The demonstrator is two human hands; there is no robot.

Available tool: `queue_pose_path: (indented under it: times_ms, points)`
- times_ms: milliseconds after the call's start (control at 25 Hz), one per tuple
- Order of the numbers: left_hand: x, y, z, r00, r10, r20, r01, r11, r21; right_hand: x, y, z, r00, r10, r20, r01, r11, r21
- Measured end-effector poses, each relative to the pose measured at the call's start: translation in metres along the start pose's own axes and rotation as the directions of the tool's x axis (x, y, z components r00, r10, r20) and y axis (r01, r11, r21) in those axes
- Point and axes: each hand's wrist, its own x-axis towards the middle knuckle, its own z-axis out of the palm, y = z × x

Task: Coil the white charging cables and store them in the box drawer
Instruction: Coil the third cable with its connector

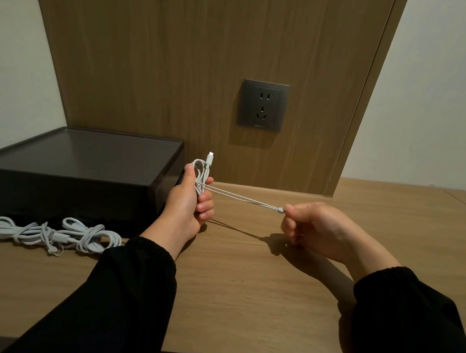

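Left hand (190, 200) was curled into a loose fist around a folded bundle of white charging cable (201, 176), thumb pressed along one side and fingers wrapped across the front. Loops of the bundle rose above the fist, and a connector (210, 158) stood upright just over it. From the fist, a doubled strand (240, 198) ran taut out to the right hand (316, 230). That hand was closed too, thumb and forefinger pinching the far end of the strand, the other fingers tucked into the palm. Both hands hovered above the wooden desk (240, 294), well apart from each other, wrists in black sleeves (130, 287).

Just behind and to the left of the left hand sat the dark box (75, 163), its flat top shut. Below that hand, near the left forearm, two more coiled white cables (51, 234) lay on the desk beside the box front. Beyond the hands, a dark wall socket (263, 105) was set in the wood panel.
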Motion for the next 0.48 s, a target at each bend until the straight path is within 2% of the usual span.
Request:
queue_pose_path:
  times_ms: [200,280,360,480]
  points:
    - [-0.0045,-0.0001,0.0025,0.998,-0.012,0.068,0.011,1.000,0.012,-0.0021,-0.0018,-0.0054,0.991,-0.025,0.134,0.027,1.000,-0.014]
    - [-0.0054,-0.0007,0.0029,0.995,-0.014,0.094,0.012,1.000,0.024,-0.0023,-0.0013,-0.0052,0.982,-0.017,0.188,0.007,0.998,0.055]
    - [-0.0058,-0.0012,0.0030,0.994,-0.020,0.107,0.015,0.999,0.043,-0.0012,0.0000,-0.0031,0.982,-0.017,0.188,-0.005,0.993,0.115]
    - [-0.0062,-0.0017,0.0039,0.992,-0.027,0.121,0.020,0.998,0.059,0.0033,0.0026,-0.0020,0.993,0.024,0.119,-0.038,0.993,0.112]
